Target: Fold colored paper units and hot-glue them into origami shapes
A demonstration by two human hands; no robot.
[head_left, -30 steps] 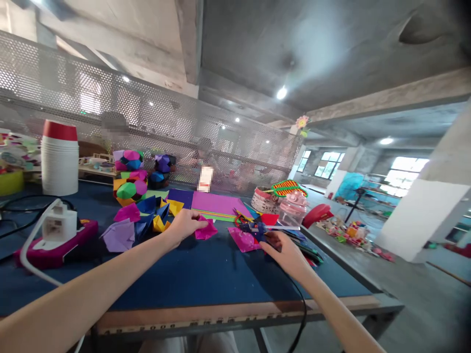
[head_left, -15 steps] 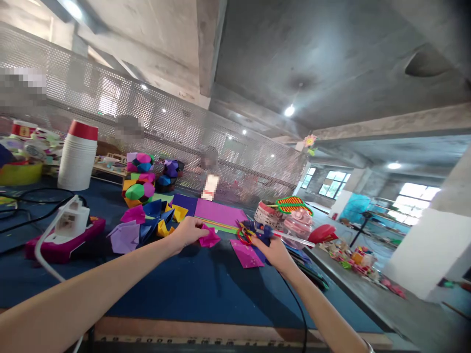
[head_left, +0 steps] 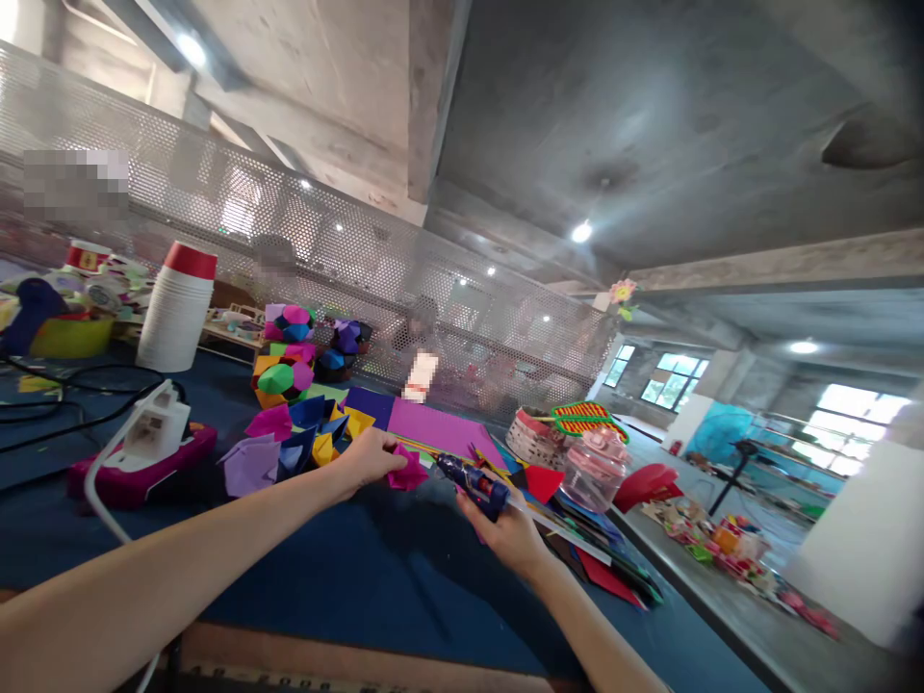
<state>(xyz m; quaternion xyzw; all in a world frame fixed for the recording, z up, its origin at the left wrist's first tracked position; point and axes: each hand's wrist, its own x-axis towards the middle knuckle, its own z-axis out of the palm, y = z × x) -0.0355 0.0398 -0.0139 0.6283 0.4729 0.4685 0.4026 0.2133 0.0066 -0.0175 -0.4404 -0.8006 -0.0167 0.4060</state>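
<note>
Right hand [head_left: 509, 529], grip now closed round dark blue glue gun [head_left: 473, 486], lifted off blue felt desk [head_left: 346, 577] since a second ago, nozzle toward crumpled magenta paper piece [head_left: 406, 472]. Left hand [head_left: 368, 457], unmoved, pinching that piece on desk beside folded paper heap [head_left: 289, 443]. Gluing apparently imminent.

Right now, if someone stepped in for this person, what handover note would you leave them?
Left hand pinches a folded magenta paper piece down on the blue table.
Right hand grips a dark blue glue gun, lifted off the table, nozzle aimed at the piece.
Done: more folded pieces lie piled to the left; finished paper balls stand behind.
Left: no glue visible on the piece. Flat sheets lie behind.
</note>
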